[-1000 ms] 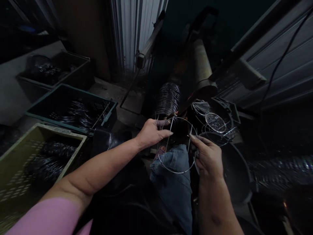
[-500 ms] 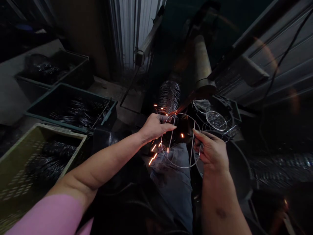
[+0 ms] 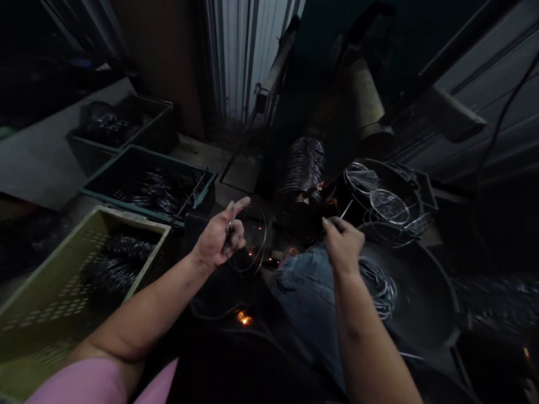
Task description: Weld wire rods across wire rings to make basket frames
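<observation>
We stretch both arms forward. Our left hand point(image 3: 221, 237), forefinger pointing out, grasps a wire ring point(image 3: 265, 238) left of the wire coil point(image 3: 304, 165); our right hand point(image 3: 343, 242), fingers curled, pinches a thin rod point(image 3: 346, 209).

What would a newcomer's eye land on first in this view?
Probably the small orange glow below the centre, bright against its dark surroundings. Next might come the left hand, left of centre, with a thin wire ring at its fingers, then the thick bundle of dark wire above and right of centre.
</observation>
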A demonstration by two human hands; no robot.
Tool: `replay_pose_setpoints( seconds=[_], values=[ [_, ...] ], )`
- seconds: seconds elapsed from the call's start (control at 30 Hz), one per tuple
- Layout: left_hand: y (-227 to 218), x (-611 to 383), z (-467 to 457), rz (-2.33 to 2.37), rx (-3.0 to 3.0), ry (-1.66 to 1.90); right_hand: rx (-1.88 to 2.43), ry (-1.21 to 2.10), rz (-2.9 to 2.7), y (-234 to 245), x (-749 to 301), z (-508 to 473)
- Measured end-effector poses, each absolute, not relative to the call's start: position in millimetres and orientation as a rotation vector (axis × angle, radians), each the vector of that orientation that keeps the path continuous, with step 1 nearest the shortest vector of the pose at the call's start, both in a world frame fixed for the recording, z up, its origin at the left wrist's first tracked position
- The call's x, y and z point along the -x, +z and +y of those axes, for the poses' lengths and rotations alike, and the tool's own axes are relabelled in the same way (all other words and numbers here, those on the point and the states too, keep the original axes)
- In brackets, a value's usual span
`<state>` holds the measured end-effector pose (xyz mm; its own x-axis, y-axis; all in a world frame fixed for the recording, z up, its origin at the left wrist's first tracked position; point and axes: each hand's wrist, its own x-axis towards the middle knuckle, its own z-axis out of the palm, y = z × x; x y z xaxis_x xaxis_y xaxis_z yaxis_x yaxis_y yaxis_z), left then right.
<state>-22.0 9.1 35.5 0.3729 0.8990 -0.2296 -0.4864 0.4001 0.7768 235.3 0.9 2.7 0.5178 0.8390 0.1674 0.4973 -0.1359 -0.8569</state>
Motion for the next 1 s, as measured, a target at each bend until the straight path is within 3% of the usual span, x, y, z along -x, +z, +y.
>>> replay_pose_setpoints(
  seconds=[0.2, 0.33, 0.67, 1.0],
  values=[
    [40, 27, -3, 0.609, -0.593, 0.928, 1.706, 0.91, -1.28, -38, -168, -28],
    [36, 31, -8, 0.574, -0.603, 0.942, 1.65, 0.981, -1.263, -38, -157, -24],
    [12, 18, -19, 0.64, -0.513, 0.818, 1.631, 0.374, -1.142, 20, -196, -53],
    [3, -3, -22, 0.931, -1.048, 0.606, 1.712, 0.309, -1.264, 21, -227, -59]
  ],
)
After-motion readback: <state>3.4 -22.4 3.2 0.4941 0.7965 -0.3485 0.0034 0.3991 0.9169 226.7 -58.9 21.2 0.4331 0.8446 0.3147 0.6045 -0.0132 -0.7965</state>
